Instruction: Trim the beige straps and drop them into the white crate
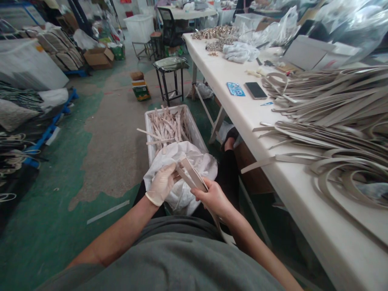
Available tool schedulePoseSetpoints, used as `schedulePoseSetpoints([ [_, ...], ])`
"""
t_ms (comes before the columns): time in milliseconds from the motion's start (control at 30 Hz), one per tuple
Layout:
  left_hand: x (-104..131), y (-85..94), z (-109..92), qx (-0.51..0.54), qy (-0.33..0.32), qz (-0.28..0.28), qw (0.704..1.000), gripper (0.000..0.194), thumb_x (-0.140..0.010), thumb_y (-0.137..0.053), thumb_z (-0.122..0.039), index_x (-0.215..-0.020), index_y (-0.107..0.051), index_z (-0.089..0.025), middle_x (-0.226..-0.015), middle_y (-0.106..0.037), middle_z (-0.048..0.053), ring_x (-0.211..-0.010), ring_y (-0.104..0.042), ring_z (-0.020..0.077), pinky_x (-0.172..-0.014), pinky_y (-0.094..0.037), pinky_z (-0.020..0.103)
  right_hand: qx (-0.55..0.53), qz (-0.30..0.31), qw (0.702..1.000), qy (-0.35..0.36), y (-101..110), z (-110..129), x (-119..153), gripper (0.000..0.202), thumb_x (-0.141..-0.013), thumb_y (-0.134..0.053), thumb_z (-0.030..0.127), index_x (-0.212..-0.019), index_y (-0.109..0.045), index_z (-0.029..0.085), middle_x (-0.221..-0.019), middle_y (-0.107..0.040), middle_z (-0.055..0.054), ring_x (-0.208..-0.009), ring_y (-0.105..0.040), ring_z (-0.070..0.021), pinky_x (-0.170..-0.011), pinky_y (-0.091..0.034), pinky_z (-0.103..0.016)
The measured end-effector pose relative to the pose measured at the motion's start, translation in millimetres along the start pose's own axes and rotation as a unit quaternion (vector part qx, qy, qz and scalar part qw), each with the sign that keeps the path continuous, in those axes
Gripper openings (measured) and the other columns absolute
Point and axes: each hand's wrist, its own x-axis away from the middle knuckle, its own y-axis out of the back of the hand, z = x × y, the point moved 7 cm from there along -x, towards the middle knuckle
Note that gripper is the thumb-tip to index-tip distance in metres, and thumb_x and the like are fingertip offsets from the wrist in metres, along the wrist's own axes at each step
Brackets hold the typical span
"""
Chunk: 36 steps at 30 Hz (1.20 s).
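My right hand [214, 198], bare, is closed around a beige strap [194, 173]. The strap's upper end points up and to the left, and its tail hangs down beside my lap. A narrower pale strip [183, 174] runs along the strap's left side. My left hand [163, 184] wears a whitish glove, its fingers bent together at this strip's edge; the exact contact is partly hidden. Below both hands, a crumpled white woven sack [184, 198] covers my lap.
A white plastic bin [194, 133] full of pale strips [166, 125] stands ahead. On the right, a long white table [242, 125] bears piles of beige straps [333, 97], a phone [256, 90] and a blue card [235, 89]. A stool [170, 66] stands beyond the bin.
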Motion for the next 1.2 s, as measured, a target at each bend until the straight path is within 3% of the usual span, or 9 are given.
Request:
schedulePoseSetpoints([
  [167, 2, 4.8, 9, 0.012, 0.041, -0.027, 0.999, 0.006, -0.084, -0.067, -0.017, -0.079, -0.066, -0.014, -0.074, -0.073, 0.005, -0.068, -0.069, 0.016, -0.069, -0.055, 0.027, -0.062, 0.009, 0.998, -0.004, -3, -2, 0, 0.021, -0.074, -0.066, 0.038, -0.077, -0.057, 0.019, -0.055, -0.055, 0.006, -0.038, -0.041, -0.0066, -0.035, -0.031, -0.019],
  [300, 5, 5.8, 13, 0.035, 0.091, -0.025, 0.995, 0.02, -0.095, -0.053, -0.022, -0.085, -0.068, -0.013, -0.08, -0.073, 0.009, -0.074, -0.071, 0.0181, -0.074, -0.056, 0.031, -0.112, -0.022, 0.993, 0.002, 1, -9, 1, 0.033, -0.074, -0.066, 0.05, -0.072, -0.054, 0.019, -0.053, -0.054, 0.005, -0.037, -0.038, -0.0061, -0.035, -0.03, -0.019],
  [500, 5, 4.5, 15, 0.058, 0.106, -0.003, 0.993, 0.026, -0.097, -0.049, -0.026, -0.083, -0.068, -0.015, -0.08, -0.074, 0.008, -0.076, -0.071, 0.0172, -0.077, -0.056, 0.03, -0.121, -0.035, 0.992, -0.006, -2, -18, 6, 0.02, -0.07, -0.067, 0.035, -0.077, -0.058, 0.019, -0.054, -0.055, 0.006, -0.038, -0.039, -0.0063, -0.034, -0.029, -0.019],
  [700, 5, 1.7, 13, 0.039, 0.093, -0.008, 0.995, 0.025, -0.095, -0.052, -0.029, -0.092, -0.071, -0.014, -0.085, -0.075, 0.009, -0.084, -0.071, 0.0194, -0.087, -0.054, 0.034, -0.098, -0.025, 0.995, -0.024, -7, -17, 6, 0.018, -0.07, -0.065, 0.033, -0.077, -0.058, 0.019, -0.055, -0.055, 0.006, -0.038, -0.038, -0.0059, -0.036, -0.03, -0.019],
  [933, 6, 3.2, 12, 0.033, 0.077, -0.032, 0.996, 0.02, -0.094, -0.054, -0.025, -0.089, -0.07, -0.013, -0.078, -0.074, 0.007, -0.069, -0.069, 0.0155, -0.069, -0.055, 0.027, -0.081, -0.015, 0.996, -0.027, -9, -19, 4, 0.017, -0.071, -0.064, 0.031, -0.082, -0.062, 0.018, -0.056, -0.055, 0.006, -0.041, -0.038, -0.0061, -0.038, -0.03, -0.018],
  [1200, 6, 2.2, 18, 0.035, 0.053, -0.022, 0.998, 0.015, -0.091, -0.06, -0.024, -0.088, -0.07, -0.014, -0.078, -0.074, 0.005, -0.068, -0.068, 0.0154, -0.07, -0.054, 0.027, -0.065, 0.004, 0.998, -0.016, -12, -14, 5, 0.015, -0.072, -0.062, 0.027, -0.083, -0.064, 0.017, -0.055, -0.055, 0.006, -0.043, -0.039, -0.0065, -0.041, -0.031, -0.018],
])
